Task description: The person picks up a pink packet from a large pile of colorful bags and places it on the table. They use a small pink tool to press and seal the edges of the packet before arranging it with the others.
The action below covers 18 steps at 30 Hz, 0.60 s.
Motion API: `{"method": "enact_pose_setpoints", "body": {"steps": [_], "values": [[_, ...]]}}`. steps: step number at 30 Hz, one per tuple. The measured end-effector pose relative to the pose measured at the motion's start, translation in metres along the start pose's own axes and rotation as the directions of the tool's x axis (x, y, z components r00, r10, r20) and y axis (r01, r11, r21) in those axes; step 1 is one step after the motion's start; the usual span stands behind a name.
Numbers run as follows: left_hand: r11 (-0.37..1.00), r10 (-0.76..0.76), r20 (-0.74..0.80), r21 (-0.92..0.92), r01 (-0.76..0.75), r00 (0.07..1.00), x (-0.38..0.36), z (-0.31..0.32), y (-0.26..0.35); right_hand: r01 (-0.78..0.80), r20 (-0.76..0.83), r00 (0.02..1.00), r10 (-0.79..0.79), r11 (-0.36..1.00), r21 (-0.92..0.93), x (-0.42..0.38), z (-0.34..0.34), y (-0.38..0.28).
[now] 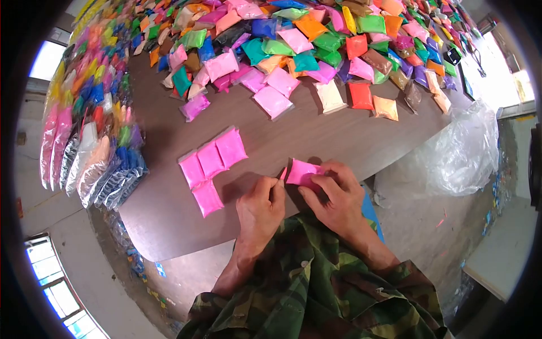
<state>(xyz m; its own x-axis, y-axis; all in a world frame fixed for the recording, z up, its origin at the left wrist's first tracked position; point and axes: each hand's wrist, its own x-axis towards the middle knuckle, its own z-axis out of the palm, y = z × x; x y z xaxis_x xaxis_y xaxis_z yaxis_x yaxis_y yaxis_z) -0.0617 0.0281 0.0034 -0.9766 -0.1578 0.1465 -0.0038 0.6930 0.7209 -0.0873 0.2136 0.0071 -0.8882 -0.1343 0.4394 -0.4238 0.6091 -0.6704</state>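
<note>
Near the table's front edge, my right hand (339,195) grips a small bright pink packet (302,172) by its right side, thumb and fingers bent over it. My left hand (261,206) is closed just left of that packet, with a thin pink strip (283,173) showing at its fingertips. A narrow dark gap separates strip and packet. To the left of my hands, several matching pink packets (212,160) lie edge to edge on the table, one (207,199) set below the others.
Across the back of the brown table (169,237) spreads a big heap of coloured packets (316,42). Long clear bags of coloured packets (93,141) line the left edge. A crumpled clear plastic bag (460,152) hangs off the right side.
</note>
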Motion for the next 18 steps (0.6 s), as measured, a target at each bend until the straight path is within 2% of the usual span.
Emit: {"method": "enact_pose_setpoints", "body": {"steps": [4, 7, 10, 18], "values": [[0.999, 0.01, -0.035, -0.031, -0.011, 0.999, 0.004, -0.004, 0.013, 0.039, 0.042, 0.998, -0.037, 0.998, -0.046, 0.0, -0.004, 0.007], [0.99, 0.078, -0.023, -0.113, -0.08, 0.997, 0.007, 0.007, 0.026, 0.055, 0.055, 0.997, -0.052, 0.998, -0.042, 0.002, -0.005, 0.007], [0.992, 0.119, 0.085, 0.027, -0.121, 0.989, 0.015, 0.007, 0.03, 0.048, 0.063, 0.997, -0.046, 0.998, -0.032, 0.0, -0.005, 0.007], [0.974, 0.101, 0.065, 0.196, -0.111, 0.993, 0.024, -0.004, 0.024, 0.023, 0.048, 0.999, -0.022, 1.0, -0.017, 0.0, -0.004, 0.006]]}}
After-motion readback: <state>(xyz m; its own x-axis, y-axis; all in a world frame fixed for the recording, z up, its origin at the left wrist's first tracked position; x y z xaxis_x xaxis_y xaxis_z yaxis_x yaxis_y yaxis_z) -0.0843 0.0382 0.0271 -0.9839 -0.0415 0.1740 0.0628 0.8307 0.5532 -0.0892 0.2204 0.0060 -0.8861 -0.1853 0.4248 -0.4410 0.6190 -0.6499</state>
